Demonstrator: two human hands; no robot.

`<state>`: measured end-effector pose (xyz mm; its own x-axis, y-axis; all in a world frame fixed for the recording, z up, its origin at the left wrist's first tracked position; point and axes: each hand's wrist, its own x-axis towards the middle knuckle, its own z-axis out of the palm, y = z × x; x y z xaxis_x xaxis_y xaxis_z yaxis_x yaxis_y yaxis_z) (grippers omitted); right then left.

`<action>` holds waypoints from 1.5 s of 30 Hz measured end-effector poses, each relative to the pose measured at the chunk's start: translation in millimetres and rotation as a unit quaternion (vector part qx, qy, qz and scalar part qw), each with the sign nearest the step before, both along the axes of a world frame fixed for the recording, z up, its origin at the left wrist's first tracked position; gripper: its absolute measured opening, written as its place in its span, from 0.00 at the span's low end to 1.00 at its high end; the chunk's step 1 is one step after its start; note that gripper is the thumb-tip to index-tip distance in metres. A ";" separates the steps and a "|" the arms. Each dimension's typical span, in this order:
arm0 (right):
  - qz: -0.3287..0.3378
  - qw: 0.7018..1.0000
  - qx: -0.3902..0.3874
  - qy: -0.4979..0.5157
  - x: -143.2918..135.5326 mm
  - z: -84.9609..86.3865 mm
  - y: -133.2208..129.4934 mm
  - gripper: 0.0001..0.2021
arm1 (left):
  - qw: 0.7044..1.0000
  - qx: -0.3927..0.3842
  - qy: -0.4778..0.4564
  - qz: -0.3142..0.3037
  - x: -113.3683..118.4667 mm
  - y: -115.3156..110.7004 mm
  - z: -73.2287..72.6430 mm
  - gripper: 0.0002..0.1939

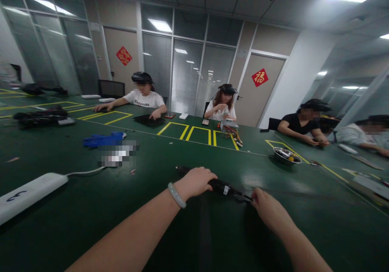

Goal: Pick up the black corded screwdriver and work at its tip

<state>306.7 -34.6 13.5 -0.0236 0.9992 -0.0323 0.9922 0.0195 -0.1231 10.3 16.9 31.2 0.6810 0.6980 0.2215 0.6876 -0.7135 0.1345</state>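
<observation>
In front of me a long, slim black object with a white label lies across the green table; its exact kind I cannot make out. My left hand, with a pale bangle at the wrist, wraps over its middle, and a dark tip sticks out beyond it to the left. Toward the right the object narrows to a thin, cord-like end. My right hand pinches that end between closed fingers. The palm side of both hands is hidden.
A white power strip lies at left, its cable running to a blurred patch near a blue glove. A metal bowl stands at right. Black bundled gear sits far left. Several people work across the table among yellow tape outlines.
</observation>
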 end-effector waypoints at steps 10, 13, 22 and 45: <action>-0.014 0.999 0.043 -0.026 -18.7 11.4 -5.8 0.09 | 1.000 -0.004 -0.010 0.004 -3.7 -12.8 12.1 0.29; -0.033 0.999 -0.010 -0.035 -17.3 15.3 -13.1 0.10 | 0.999 -0.006 -0.036 -0.040 6.7 -15.7 5.7 0.34; -0.012 0.991 0.016 -0.132 -39.0 21.8 -32.8 0.08 | 0.995 0.038 -0.079 -0.037 30.0 -16.2 -21.3 0.25; 0.034 0.991 0.089 0.093 -60.6 -1.0 -14.0 0.09 | 0.997 0.064 -0.035 -0.028 30.0 -26.3 -14.2 0.10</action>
<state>246.1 -48.6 12.4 -0.0810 0.9846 0.1552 0.9482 0.1241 -0.2924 40.2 -9.4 17.0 0.6986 0.6216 0.3542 0.6377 -0.7655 0.0856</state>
